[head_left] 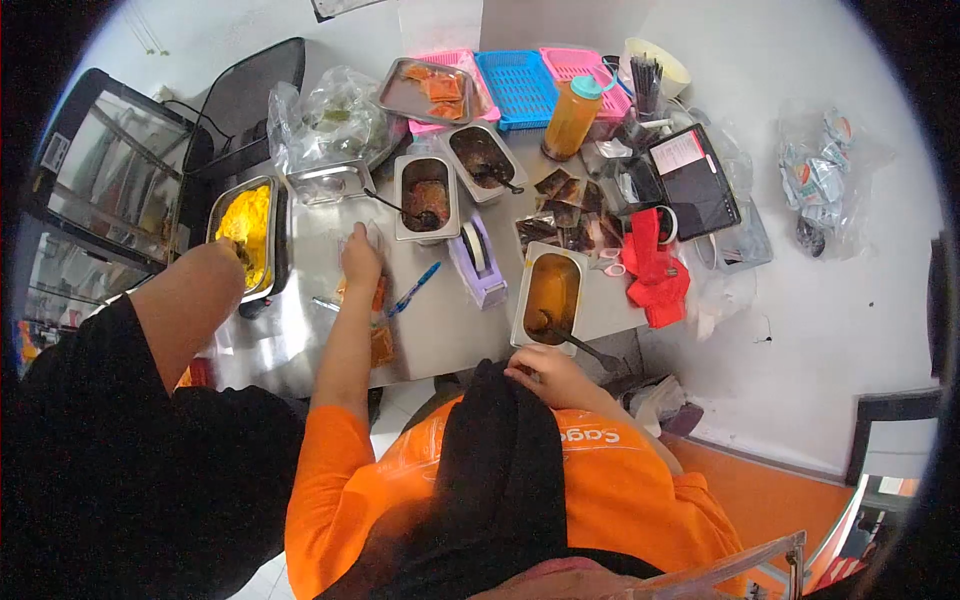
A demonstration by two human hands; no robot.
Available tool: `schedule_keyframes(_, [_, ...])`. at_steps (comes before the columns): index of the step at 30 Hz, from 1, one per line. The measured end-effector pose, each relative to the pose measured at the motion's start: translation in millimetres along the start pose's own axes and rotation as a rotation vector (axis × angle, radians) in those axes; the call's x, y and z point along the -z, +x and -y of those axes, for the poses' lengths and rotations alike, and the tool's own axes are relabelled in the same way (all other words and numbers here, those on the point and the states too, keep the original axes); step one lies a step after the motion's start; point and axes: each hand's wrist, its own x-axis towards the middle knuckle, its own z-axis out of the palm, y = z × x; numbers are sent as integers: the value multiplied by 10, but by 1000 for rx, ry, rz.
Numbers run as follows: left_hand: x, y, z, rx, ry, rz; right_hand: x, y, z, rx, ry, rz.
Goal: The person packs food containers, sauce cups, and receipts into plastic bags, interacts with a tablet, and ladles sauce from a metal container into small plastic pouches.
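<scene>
My left hand [361, 262] is over the metal table [455, 345], its fingers closed around something small and pale that I cannot make out. Below it are orange-filled packets [381, 345], partly behind my forearm, and a blue pen [414, 290]. My right hand [540, 374] is at my chest, fingers curled and pinching the edge of the black cloth [500, 450]. Just beyond it stands a metal container of orange-brown sauce [552, 290] with a black ladle [585, 347]. A purple tape dispenser [478, 265] stands between my hands.
At left, a co-worker's arm [190, 310] reaches to a tray of yellow food [246, 225]. Two containers with dark contents [427, 195] [483, 155], a sauce bottle [573, 118], dark packets [570, 205], scissors [610, 263] and red cloth [655, 270] stand farther back.
</scene>
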Motion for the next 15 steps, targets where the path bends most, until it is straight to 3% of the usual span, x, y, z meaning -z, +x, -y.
schedule_keyframes(4, [-50,-14,79,-87,10,73,7,-8,8,-4,-23,5])
schedule_keyframes(7, [-106,-40,96,-92,-31,-14,17,-21,9,-14,-49,12])
schedule_keyframes(10, [-33,10,-17,-5,96,241,30,-19,36,-38,-34,39])
schedule_keyframes(15, [-99,17,-127,3,100,133,16,-57,12,6,-49,19])
